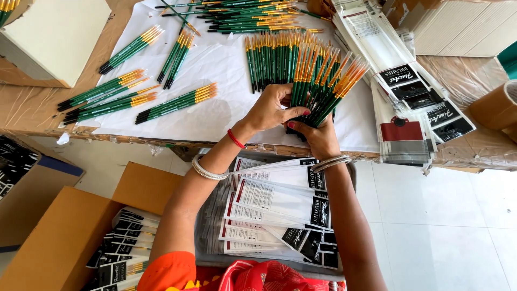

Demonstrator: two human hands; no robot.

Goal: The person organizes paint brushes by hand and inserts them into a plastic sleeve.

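Note:
Both hands meet at the table's front edge around a fanned bunch of green-handled paintbrushes [323, 89] with orange ferrules. My right hand [319, 139] grips the bunch at its black lower ends. My left hand [272, 108] has its fingers curled over the handles from the left side. A row of the same brushes [274, 56] lies just behind on the white paper sheet [215, 110]. Small sorted bundles of brushes [107, 99] lie to the left on that sheet. On my lap rests a stack of flat clear sleeves with white and black cards [280, 210].
Empty clear sleeves with black labels [414, 102] are stacked at the table's right. An open cardboard box [59, 242] at lower left holds packed brush sets [126, 242]. A tape roll [498, 108] sits at far right. A cream box [54, 37] stands at upper left.

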